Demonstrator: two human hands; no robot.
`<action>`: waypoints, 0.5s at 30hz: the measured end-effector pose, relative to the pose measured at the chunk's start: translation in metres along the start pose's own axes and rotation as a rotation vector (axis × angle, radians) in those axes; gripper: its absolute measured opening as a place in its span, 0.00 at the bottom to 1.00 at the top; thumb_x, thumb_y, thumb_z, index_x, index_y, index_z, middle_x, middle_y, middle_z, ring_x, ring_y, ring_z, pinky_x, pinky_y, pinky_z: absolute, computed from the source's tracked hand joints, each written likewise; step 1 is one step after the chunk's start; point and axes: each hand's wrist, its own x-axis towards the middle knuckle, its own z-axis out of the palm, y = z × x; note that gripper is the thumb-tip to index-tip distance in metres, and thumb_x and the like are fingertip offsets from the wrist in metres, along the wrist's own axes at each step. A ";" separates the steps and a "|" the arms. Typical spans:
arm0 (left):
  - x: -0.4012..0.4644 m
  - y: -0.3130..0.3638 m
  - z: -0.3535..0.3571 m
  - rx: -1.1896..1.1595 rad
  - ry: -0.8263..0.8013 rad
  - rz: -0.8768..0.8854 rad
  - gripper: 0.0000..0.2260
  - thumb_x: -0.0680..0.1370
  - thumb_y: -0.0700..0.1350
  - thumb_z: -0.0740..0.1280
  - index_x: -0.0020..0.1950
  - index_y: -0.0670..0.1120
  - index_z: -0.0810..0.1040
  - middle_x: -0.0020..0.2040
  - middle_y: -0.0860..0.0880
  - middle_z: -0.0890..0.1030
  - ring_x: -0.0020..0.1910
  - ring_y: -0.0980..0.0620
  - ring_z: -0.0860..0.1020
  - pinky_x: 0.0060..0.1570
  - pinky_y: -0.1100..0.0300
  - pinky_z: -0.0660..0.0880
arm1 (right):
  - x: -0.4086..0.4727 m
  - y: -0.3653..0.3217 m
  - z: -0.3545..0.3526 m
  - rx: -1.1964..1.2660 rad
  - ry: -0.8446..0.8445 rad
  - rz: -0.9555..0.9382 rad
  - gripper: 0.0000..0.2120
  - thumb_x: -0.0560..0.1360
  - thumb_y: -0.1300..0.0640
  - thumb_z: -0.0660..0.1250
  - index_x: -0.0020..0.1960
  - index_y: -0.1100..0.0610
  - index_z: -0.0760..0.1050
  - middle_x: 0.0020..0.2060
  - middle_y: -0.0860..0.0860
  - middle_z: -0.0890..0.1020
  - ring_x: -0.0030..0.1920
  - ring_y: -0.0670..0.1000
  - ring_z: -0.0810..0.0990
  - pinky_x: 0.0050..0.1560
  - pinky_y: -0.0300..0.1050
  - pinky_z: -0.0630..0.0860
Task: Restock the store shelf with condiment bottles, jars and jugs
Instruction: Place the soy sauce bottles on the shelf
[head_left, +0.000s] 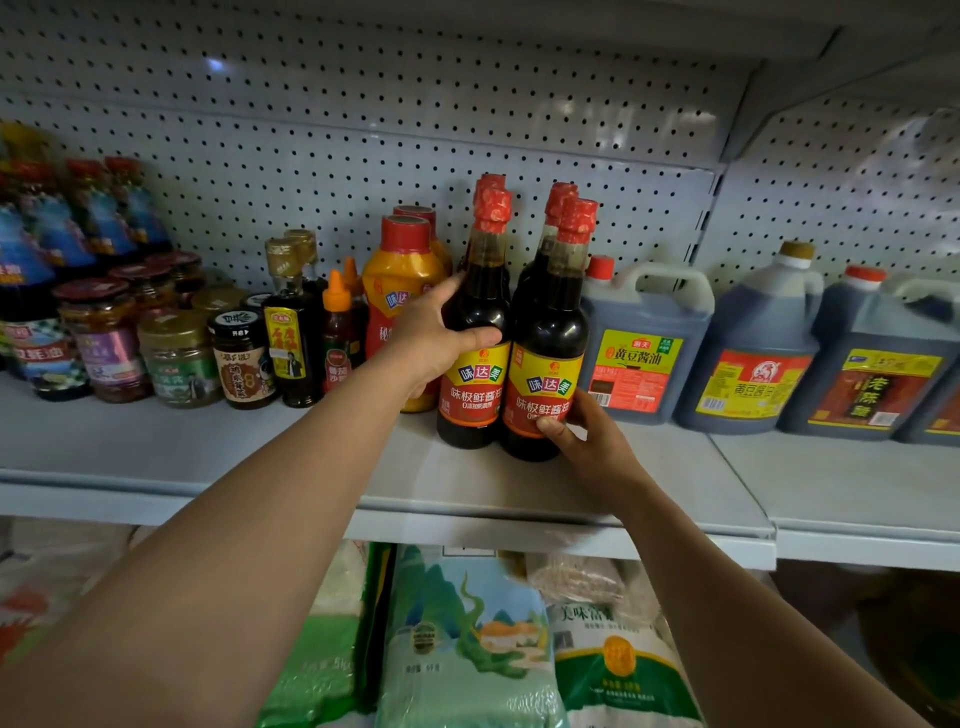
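Observation:
Two dark soy sauce bottles with red caps and red-yellow labels stand upright at the front of the grey shelf (260, 447). My left hand (431, 338) grips the left soy sauce bottle (475, 312) around its middle, thumb across the front. My right hand (587, 436) holds the right soy sauce bottle (550, 338) low down at its base, thumb on the label. Two more of the same bottles stand right behind them, only necks and caps showing.
An orange squeeze bottle (400, 280) stands just left of the held bottles. Small sauce bottles and jars (244, 358) fill the left side. Dark jugs (644, 343) line the right. Perforated back panel behind. Rice bags (467, 644) lie on the shelf below.

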 end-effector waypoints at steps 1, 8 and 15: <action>0.002 0.000 0.001 0.007 0.001 0.003 0.40 0.69 0.45 0.79 0.76 0.59 0.65 0.72 0.50 0.73 0.68 0.47 0.73 0.61 0.48 0.77 | 0.002 0.001 0.000 -0.005 0.000 -0.002 0.27 0.77 0.47 0.70 0.73 0.50 0.68 0.65 0.48 0.78 0.63 0.48 0.76 0.63 0.47 0.74; 0.011 0.000 0.002 0.112 0.014 -0.022 0.40 0.69 0.49 0.79 0.77 0.61 0.63 0.73 0.50 0.70 0.69 0.45 0.72 0.61 0.49 0.76 | 0.015 0.008 0.002 -0.021 0.042 0.036 0.27 0.76 0.45 0.69 0.73 0.52 0.69 0.65 0.50 0.78 0.64 0.50 0.77 0.61 0.47 0.74; 0.008 0.013 -0.001 0.300 -0.070 -0.127 0.41 0.72 0.53 0.76 0.79 0.63 0.55 0.76 0.49 0.66 0.68 0.41 0.72 0.50 0.44 0.82 | 0.012 0.010 0.006 0.016 0.113 0.023 0.27 0.76 0.47 0.71 0.71 0.53 0.71 0.61 0.47 0.79 0.60 0.46 0.77 0.47 0.28 0.70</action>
